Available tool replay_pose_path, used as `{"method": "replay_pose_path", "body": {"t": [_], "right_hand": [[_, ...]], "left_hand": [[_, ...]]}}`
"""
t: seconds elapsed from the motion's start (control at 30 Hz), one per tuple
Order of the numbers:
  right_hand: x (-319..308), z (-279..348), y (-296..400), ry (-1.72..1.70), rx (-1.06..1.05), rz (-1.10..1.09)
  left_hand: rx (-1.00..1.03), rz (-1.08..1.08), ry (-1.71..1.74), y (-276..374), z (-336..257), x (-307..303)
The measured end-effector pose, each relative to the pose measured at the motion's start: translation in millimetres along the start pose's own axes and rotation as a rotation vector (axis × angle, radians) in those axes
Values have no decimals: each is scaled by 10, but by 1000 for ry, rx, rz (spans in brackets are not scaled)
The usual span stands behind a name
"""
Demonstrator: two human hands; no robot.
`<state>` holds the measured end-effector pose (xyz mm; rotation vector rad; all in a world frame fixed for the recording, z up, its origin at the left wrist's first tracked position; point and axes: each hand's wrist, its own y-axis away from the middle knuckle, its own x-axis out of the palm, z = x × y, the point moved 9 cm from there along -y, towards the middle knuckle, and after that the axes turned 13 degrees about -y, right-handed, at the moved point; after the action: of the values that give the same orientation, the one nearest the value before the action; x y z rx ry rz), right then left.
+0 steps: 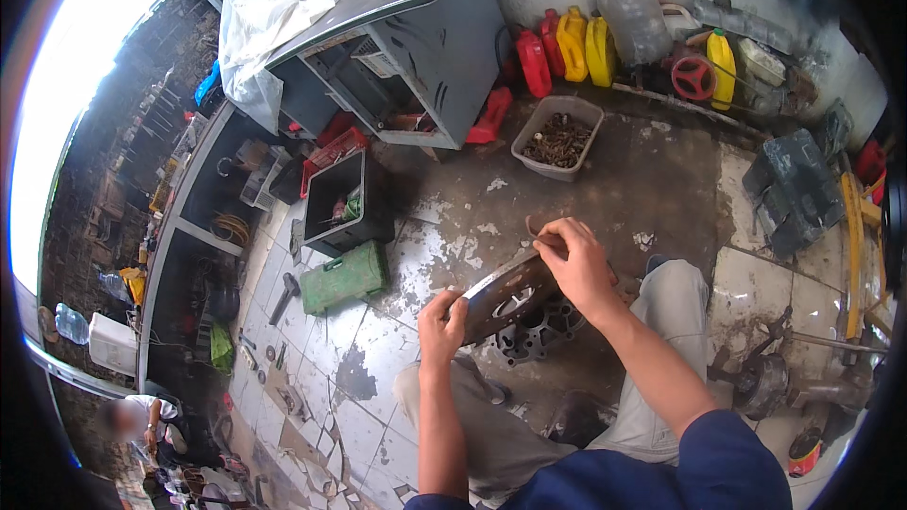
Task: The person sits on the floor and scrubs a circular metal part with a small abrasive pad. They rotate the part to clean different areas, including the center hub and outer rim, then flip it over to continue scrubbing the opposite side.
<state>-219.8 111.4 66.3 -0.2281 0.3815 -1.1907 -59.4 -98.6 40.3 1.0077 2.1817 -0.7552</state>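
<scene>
A round dark metal disc with openings, perhaps a flywheel or clutch part, is held tilted above my knees, its shiny rim facing up. My left hand grips its near-left edge between thumb and fingers. At the upper right of the rim, my right hand pinches a small brown strip, perhaps sandpaper, against or close to the edge. Beneath the disc, between my legs, a cast metal housing with bolt holes shows in part. The disc and my hands hide the rest of it.
A grey tub of bolts stands ahead, near red and yellow jugs. To the left are a black crate, a green case and a hammer. Metal shaft parts lie at right. A person crouches far lower left.
</scene>
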Motion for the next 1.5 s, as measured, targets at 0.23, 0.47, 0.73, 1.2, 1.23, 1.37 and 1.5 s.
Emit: {"method": "replay_pose_path", "body": {"t": [0.23, 0.47, 0.73, 1.2, 1.23, 1.37, 1.5], "right_hand": [[169, 270, 213, 185, -304, 95], [-17, -98, 28, 135, -147, 65], [-66, 20, 129, 19, -231, 83], [63, 14, 215, 72, -279, 148], [70, 25, 207, 60, -276, 163], [-34, -272, 99, 115, 25, 147], [14, -147, 164, 109, -144, 154]], "left_hand": [[-32, -87, 33, -50, 130, 20], [23, -128, 43, -88, 156, 29], [8, -137, 27, -102, 29, 3], [39, -108, 47, -75, 0, 35], [39, -109, 48, -64, 13, 20], [44, -121, 51, -50, 4, 8], [29, -136, 62, -47, -1, 21]]}}
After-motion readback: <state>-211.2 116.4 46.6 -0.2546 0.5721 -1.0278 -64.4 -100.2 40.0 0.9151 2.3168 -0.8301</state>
